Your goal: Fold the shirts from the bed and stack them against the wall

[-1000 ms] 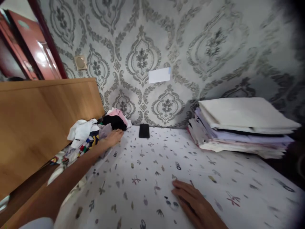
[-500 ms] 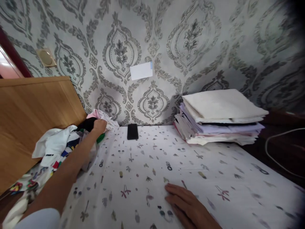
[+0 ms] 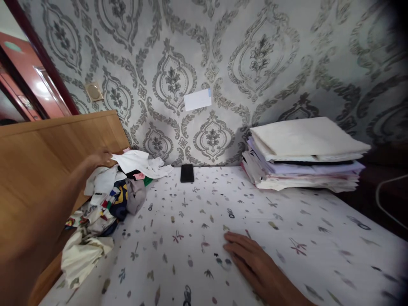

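My left hand [image 3: 101, 157] is closed on one end of a white garment [image 3: 140, 162] and pulls it out taut across the top of the pile. Beneath it lies a heap of crumpled clothes [image 3: 111, 199] in several colours, heaped against the wooden board. A cream garment [image 3: 83, 255] with a print sits at the near end of that heap. My right hand [image 3: 247, 255] rests flat on the patterned bed sheet [image 3: 197, 221], its fingers stretched out and holding nothing.
A stack of folded cloths [image 3: 306, 157] stands at the right by the wall. Near the wall lies a black phone-like object [image 3: 187, 173]. The wooden headboard [image 3: 63, 140] borders the left side. A white label [image 3: 197, 100] and a socket plate [image 3: 94, 92] are on the wallpaper.
My left hand has moved left and up from the heap, drawing the white garment with it. The view has turned slightly left. My right hand stays flat on the sheet.
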The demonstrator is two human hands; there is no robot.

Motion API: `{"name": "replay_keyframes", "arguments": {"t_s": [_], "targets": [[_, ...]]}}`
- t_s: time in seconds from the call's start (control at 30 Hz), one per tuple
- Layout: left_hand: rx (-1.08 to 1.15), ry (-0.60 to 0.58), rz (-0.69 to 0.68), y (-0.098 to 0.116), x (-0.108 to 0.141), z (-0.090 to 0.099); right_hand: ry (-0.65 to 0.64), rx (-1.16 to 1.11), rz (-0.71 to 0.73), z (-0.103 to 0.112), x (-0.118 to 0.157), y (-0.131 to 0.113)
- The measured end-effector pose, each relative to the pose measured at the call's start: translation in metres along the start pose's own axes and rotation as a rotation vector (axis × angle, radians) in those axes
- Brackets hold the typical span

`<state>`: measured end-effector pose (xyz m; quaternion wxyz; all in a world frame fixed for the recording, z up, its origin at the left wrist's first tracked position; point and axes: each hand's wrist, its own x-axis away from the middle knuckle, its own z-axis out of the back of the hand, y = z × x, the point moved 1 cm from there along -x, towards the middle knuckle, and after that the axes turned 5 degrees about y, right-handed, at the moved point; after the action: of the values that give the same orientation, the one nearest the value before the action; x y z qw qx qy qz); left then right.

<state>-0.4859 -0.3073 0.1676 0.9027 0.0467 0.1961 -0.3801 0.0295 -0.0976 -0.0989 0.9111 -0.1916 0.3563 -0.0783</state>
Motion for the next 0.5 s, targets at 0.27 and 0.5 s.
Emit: {"name": "replay_keyframes", "arguments": {"t_s": [0.27, 0.5], "targets": [[1.149, 0.376, 0.214, 0.044, 0.051, 0.069, -0.034, -0.026, -0.043, 0.001, -0.002, -0.002], [1.577, 0.057, -0.082, 0.202, 0.147, 0.072, -0.162, -0.022, -0.155, 0.008, -0.008, -0.015]]}}
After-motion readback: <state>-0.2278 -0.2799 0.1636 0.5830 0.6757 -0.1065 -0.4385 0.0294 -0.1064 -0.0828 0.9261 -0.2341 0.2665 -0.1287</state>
